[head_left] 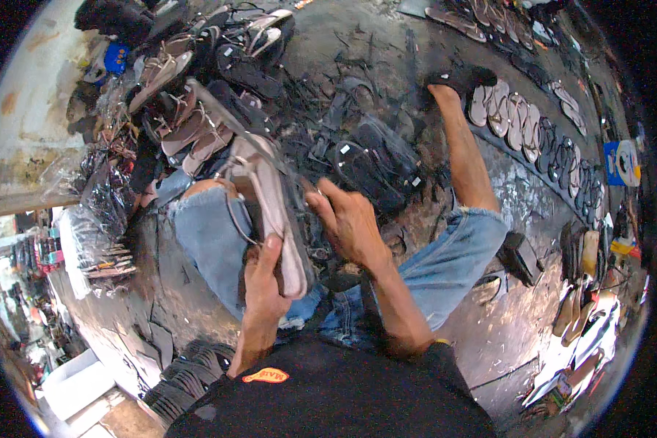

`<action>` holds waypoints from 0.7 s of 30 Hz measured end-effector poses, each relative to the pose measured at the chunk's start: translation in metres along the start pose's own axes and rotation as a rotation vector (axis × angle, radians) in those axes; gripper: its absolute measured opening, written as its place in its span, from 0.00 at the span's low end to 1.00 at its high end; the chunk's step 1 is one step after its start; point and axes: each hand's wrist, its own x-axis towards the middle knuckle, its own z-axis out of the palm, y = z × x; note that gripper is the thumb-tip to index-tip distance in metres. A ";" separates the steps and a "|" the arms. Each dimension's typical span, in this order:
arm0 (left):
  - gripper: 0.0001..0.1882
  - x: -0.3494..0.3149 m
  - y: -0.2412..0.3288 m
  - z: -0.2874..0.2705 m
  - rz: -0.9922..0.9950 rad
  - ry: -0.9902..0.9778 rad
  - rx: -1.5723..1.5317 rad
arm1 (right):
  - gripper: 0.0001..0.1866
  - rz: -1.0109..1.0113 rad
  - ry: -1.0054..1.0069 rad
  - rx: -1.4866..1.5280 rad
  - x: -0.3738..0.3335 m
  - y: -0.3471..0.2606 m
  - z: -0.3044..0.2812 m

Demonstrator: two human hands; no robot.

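My left hand [266, 288] grips a beige sandal [271, 193] near its heel end, with the thumb on the footbed. The sandal stands tilted over my left thigh, its thin straps looping off its left side. A dark grey strip [230, 113] runs along the sandal's right edge and stretches past its toe to the upper left. Close to that edge, my right hand [350, 223] is closed, its fingers pointing toward the sandal. What it holds is too small and blurred to name.
Beige and dark sandals [197, 139] lie piled at the upper left. Black soles [376, 164] and dark scraps cover the floor ahead. Finished-looking sandals [507, 120] line up at the right. A plastic-wrapped bundle [106, 241] stands left; stacked dark soles [190, 376] lie lower left.
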 end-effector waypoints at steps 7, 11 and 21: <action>0.21 -0.009 -0.026 -0.025 0.003 0.121 0.152 | 0.25 -0.164 0.209 -0.004 0.080 0.032 0.009; 0.23 -0.014 -0.027 -0.024 0.102 0.025 0.266 | 0.31 0.109 0.232 0.120 0.094 0.036 -0.032; 0.23 0.009 0.053 0.015 -0.008 -0.404 0.359 | 0.17 0.089 0.117 0.604 -0.060 -0.040 -0.061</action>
